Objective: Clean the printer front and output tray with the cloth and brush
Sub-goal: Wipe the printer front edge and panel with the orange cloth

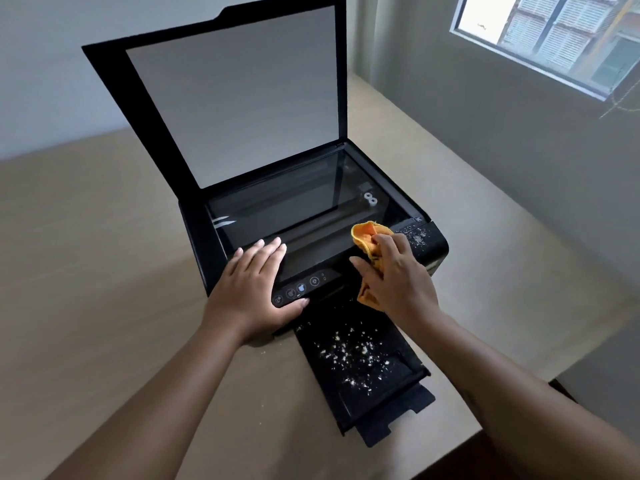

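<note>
- While the left hand (254, 282) lies flat with straight fingers on the front-left top of the printer (437, 252), thumb along the control panel (304, 289) edge, it holds nothing.
- Right hand (394, 275) grips the orange cloth (367, 235), fingers curled round it, centre-right of frame.
- Cloth bunches out above the knuckles at the scanner glass edge; its lower end hangs below the palm, over the printer front.
- Output tray (381, 403) extends toward lower centre, just below the right hand; white crumbs (349, 351) are scattered on it, near the cloth's lower end.
- More white specks lie on the printer's right front corner, just right of the cloth.
- Scanner lid (239, 98) stands raised, upper centre.
- Printer sits on a beige table (104, 271).
</note>
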{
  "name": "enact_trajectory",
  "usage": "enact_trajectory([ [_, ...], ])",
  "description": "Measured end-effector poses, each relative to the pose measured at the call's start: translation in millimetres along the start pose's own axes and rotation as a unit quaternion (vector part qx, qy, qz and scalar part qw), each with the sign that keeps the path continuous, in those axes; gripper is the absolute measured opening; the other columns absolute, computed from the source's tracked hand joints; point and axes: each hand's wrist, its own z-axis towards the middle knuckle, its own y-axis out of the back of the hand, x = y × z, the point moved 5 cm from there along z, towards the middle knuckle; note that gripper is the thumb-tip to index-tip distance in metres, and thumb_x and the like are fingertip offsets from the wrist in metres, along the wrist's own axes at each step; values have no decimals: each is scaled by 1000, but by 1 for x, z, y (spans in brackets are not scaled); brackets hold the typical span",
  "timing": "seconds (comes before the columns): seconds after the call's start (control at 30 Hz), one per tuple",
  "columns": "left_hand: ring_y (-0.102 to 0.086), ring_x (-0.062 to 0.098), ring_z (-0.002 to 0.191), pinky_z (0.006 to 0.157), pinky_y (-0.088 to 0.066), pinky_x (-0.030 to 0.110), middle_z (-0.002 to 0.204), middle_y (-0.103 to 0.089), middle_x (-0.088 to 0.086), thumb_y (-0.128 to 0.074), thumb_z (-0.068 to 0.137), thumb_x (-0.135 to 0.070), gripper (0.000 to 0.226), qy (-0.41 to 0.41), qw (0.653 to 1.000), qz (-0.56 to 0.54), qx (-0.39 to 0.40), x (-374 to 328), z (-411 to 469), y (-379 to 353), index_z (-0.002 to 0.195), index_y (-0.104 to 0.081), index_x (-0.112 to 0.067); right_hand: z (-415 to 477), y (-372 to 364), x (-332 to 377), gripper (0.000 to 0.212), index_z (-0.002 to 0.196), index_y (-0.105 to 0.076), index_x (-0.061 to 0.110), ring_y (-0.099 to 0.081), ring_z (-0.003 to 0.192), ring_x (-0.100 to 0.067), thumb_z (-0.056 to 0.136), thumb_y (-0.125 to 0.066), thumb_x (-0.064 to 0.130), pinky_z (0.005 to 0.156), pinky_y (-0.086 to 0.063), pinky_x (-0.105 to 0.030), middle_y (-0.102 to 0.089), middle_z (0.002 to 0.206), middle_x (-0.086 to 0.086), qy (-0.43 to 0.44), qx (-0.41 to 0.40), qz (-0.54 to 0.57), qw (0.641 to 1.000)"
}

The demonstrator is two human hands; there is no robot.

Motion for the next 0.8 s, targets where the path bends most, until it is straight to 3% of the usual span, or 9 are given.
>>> enact_trajectory([
  [0.13, -11, 12, 149, 122, -6, 37, 162, -18, -9, -35, 74, -82, 100, 3, 1000, 6, 1, 0, 0, 1, 154, -22, -23, 5, 6, -2, 23, 107, -59, 16, -61, 68, -28, 96, -53, 36, 57, -52, -38, -49, 103, 3, 72, 16, 14, 997],
  [0.23, -12, 12, 149, 122, -7, 37, 161, -20, -10, -37, 74, -81, 99, 9, 1000, 3, -1, 0, 0, 1, 154, -23, -24, 13, 18, -11, 25, 97, -61, 17, -57, 62, -22, 96, -54, 40, 51, -43, -29, -47, 95, 5, 76, 5, 14, 997],
  [0.3, -12, 12, 149, 122, -8, 38, 161, -21, -11, -39, 73, -80, 99, 12, 1000, 0, 0, -1, 0, 0, 154, -24, -25, 15, 22, -17, 17, 101, -60, 16, -59, 63, -27, 95, -57, 31, 49, -37, -27, -52, 97, 2, 71, -2, -37, 997],
  [0.4, -13, 11, 149, 122, -8, 37, 161, -21, -11, -41, 73, -80, 99, 13, 1000, 2, 0, -1, 0, 1, 153, -25, -25, 15, 17, -16, 20, 111, -56, 22, -58, 65, -27, 92, -56, 20, 48, -40, -28, -53, 106, 2, 78, 10, -77, 994],
  [0.5, -12, 10, 149, 122, -8, 37, 161, -21, -11, -41, 73, -79, 99, 14, 1000, 4, 3, -2, 0, 1, 153, -25, -24, 17, 16, -17, 12, 102, -57, 21, -57, 59, -26, 94, -56, 30, 45, -32, -22, -48, 116, 5, 56, 1, -64, 996],
  [0.57, -12, 10, 149, 122, -8, 37, 161, -22, -11, -41, 73, -79, 99, 13, 1000, 5, 4, -2, 0, 1, 154, -25, -24, 16, 15, -18, 22, 98, -60, 20, -54, 53, -24, 93, -58, 42, 43, -27, -19, -52, 116, 5, 78, -13, -73, 994],
  [0.67, -11, 10, 149, 122, -8, 37, 161, -21, -10, -41, 73, -79, 100, 12, 1000, 8, 5, -4, 0, 2, 154, -25, -23, 11, 14, -18, 22, 94, -59, 18, -54, 54, -21, 94, -57, 39, 42, -39, -24, -55, 104, 5, 120, -19, -72, 990],
  [0.8, -13, 10, 149, 122, -10, 39, 160, -23, -10, -42, 73, -79, 99, 10, 1000, 11, -3, -5, 1, 2, 153, -26, -22, 15, 16, -18, 12, 103, -60, 21, -59, 65, -25, 91, -62, 22, 49, -45, -30, -59, 102, 7, 58, -41, -6, 997],
])
